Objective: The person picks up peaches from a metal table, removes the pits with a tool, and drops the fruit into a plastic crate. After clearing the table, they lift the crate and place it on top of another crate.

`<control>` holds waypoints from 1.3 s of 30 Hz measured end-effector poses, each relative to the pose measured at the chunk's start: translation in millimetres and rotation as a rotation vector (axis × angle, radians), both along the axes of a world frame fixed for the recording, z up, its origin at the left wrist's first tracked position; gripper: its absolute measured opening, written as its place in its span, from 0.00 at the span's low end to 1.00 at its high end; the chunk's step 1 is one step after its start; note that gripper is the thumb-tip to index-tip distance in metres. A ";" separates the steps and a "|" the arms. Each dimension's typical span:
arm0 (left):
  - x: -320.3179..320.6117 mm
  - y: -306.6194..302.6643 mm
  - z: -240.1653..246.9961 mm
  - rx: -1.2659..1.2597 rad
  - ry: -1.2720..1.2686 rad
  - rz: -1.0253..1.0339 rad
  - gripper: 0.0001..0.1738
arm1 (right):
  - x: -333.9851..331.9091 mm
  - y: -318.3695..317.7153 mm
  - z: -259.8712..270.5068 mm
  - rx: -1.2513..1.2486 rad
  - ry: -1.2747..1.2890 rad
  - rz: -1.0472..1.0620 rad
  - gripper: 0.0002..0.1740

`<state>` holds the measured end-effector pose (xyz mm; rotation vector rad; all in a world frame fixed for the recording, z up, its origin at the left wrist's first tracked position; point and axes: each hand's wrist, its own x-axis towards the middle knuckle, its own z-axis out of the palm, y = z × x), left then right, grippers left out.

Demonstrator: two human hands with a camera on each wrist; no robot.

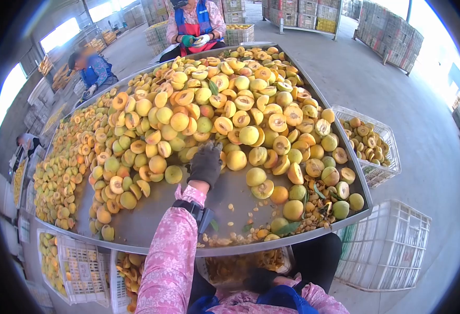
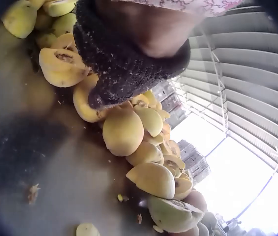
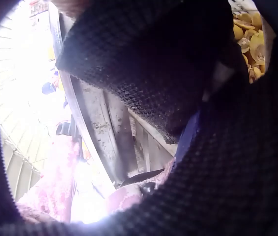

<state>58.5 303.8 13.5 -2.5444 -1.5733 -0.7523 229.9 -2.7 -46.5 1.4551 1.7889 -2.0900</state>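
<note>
In a dark glove, my left hand (image 1: 206, 165) reaches over the metal tray table (image 1: 224, 201) to the near edge of a heap of yellow peach halves (image 1: 179, 121). The left wrist view shows the glove's thumb side (image 2: 124, 64) right against a cut peach half (image 2: 86, 101); the other fingers are hidden. More halves (image 2: 123, 132) lie just beyond it. Low at my lap, below the tray's front edge, is my dark-gloved right hand (image 1: 261, 280). The right wrist view is mostly filled by dark glove fabric (image 3: 144, 64), and I cannot tell what those fingers hold.
Pits and scraps (image 1: 319, 222) lie along the tray's front right. Crates of peach halves stand below (image 1: 251, 261), at the right (image 1: 387, 157) and at the left (image 1: 52, 261). An upturned white crate (image 1: 387, 246) sits at lower right. A person (image 1: 196, 26) works across the tray.
</note>
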 end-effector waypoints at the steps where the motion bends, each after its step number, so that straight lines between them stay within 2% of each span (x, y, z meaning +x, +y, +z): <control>1: 6.7 -1.6 3.8 -0.112 0.114 0.110 0.25 | -0.4 0.8 -2.7 -0.006 0.001 0.013 0.24; 2: 10.7 -2.8 6.9 -0.223 0.230 0.220 0.29 | -0.8 1.4 -5.8 -0.011 0.003 0.025 0.24; 3: 9.1 -9.4 2.8 -0.171 0.124 0.176 0.25 | -1.3 1.9 -9.3 -0.019 0.009 0.038 0.24; 5: 3.7 -15.7 -4.8 -0.119 0.123 0.147 0.24 | -2.6 2.0 -18.3 -0.029 0.019 0.074 0.25; 7: -5.4 -17.4 -15.8 -0.050 0.122 0.124 0.23 | -9.6 -1.8 -49.3 -0.001 0.034 0.094 0.25; 10: -8.0 -23.0 -22.9 0.019 -0.019 0.041 0.22 | -11.3 -6.7 -68.9 0.070 0.053 0.120 0.25; 12: -7.7 -34.0 -14.8 -0.166 -0.249 0.033 0.18 | -8.1 -11.9 -73.0 0.113 0.060 0.134 0.25; 13: -9.0 -43.3 -10.7 -0.162 -0.250 0.034 0.18 | -7.0 -14.5 -72.3 0.134 0.066 0.144 0.25; 14: -11.0 -54.4 -7.7 -0.320 -0.459 0.060 0.18 | -5.5 -16.3 -71.3 0.156 0.071 0.156 0.24; 15: -13.5 -65.3 -7.5 -0.479 -0.668 0.086 0.19 | 4.6 -9.7 -10.1 -0.035 0.167 -0.171 0.20; 16: -20.9 -76.3 -9.8 -0.478 -0.667 0.088 0.19 | 15.4 -4.7 50.8 -0.231 0.260 -0.500 0.15; 17: -31.8 -88.8 -13.3 -0.750 -1.069 0.015 0.19 | 17.2 -9.8 33.6 0.135 0.309 -0.384 0.10; 18: -38.3 -101.2 -17.0 -1.020 -1.472 -0.066 0.20 | 20.3 -6.0 57.1 -0.070 0.441 -0.529 0.09; 19: -35.1 -119.2 -7.6 -1.022 -1.474 -0.063 0.20 | 24.8 5.7 86.3 -0.279 0.568 -0.672 0.08; 20: -31.3 -141.2 2.9 -1.156 -1.699 -0.191 0.22 | 25.8 15.3 97.0 -0.283 0.564 -0.670 0.08; 21: -25.9 -161.9 15.6 -1.282 -1.924 -0.328 0.23 | 24.8 23.2 106.0 -0.136 0.503 -0.685 0.09; 22: -21.4 -178.1 23.3 -1.279 -1.932 -0.324 0.23 | 22.6 27.9 112.3 0.011 0.441 -0.695 0.09; 24: -10.7 -204.6 34.6 -1.183 -1.921 -0.175 0.25 | 17.0 33.9 112.9 0.100 0.447 -0.721 0.10; 26: -4.7 -223.6 33.9 -1.208 -1.976 -0.258 0.26 | 9.0 37.8 119.5 0.194 0.454 -0.751 0.10; 28: -1.3 -238.3 39.1 -0.869 -1.205 -0.206 0.21 | 0.2 39.0 130.4 0.570 0.330 -0.718 0.15; 29: 4.4 -247.2 44.2 -1.087 -1.686 -0.203 0.18 | 0.6 39.4 130.9 0.559 0.249 -0.676 0.20; 30: 8.3 -255.1 56.0 -1.089 -1.687 -0.206 0.18 | -1.5 38.4 127.5 0.561 0.245 -0.678 0.20; 32: 13.9 -267.6 71.3 -0.669 -1.001 -0.198 0.17 | -9.1 37.6 119.5 0.597 0.211 -0.675 0.20; 33: 18.8 -272.4 73.5 -0.669 -1.003 -0.201 0.17 | -11.9 35.8 118.8 0.598 0.208 -0.675 0.20; 35: 27.1 -280.9 74.6 -0.856 -1.581 -0.205 0.17 | -16.1 33.3 117.8 0.497 0.134 -0.704 0.18; 39: 26.5 -288.6 52.3 -0.759 -1.507 -0.108 0.18 | -20.5 33.1 92.3 0.507 0.147 -0.687 0.16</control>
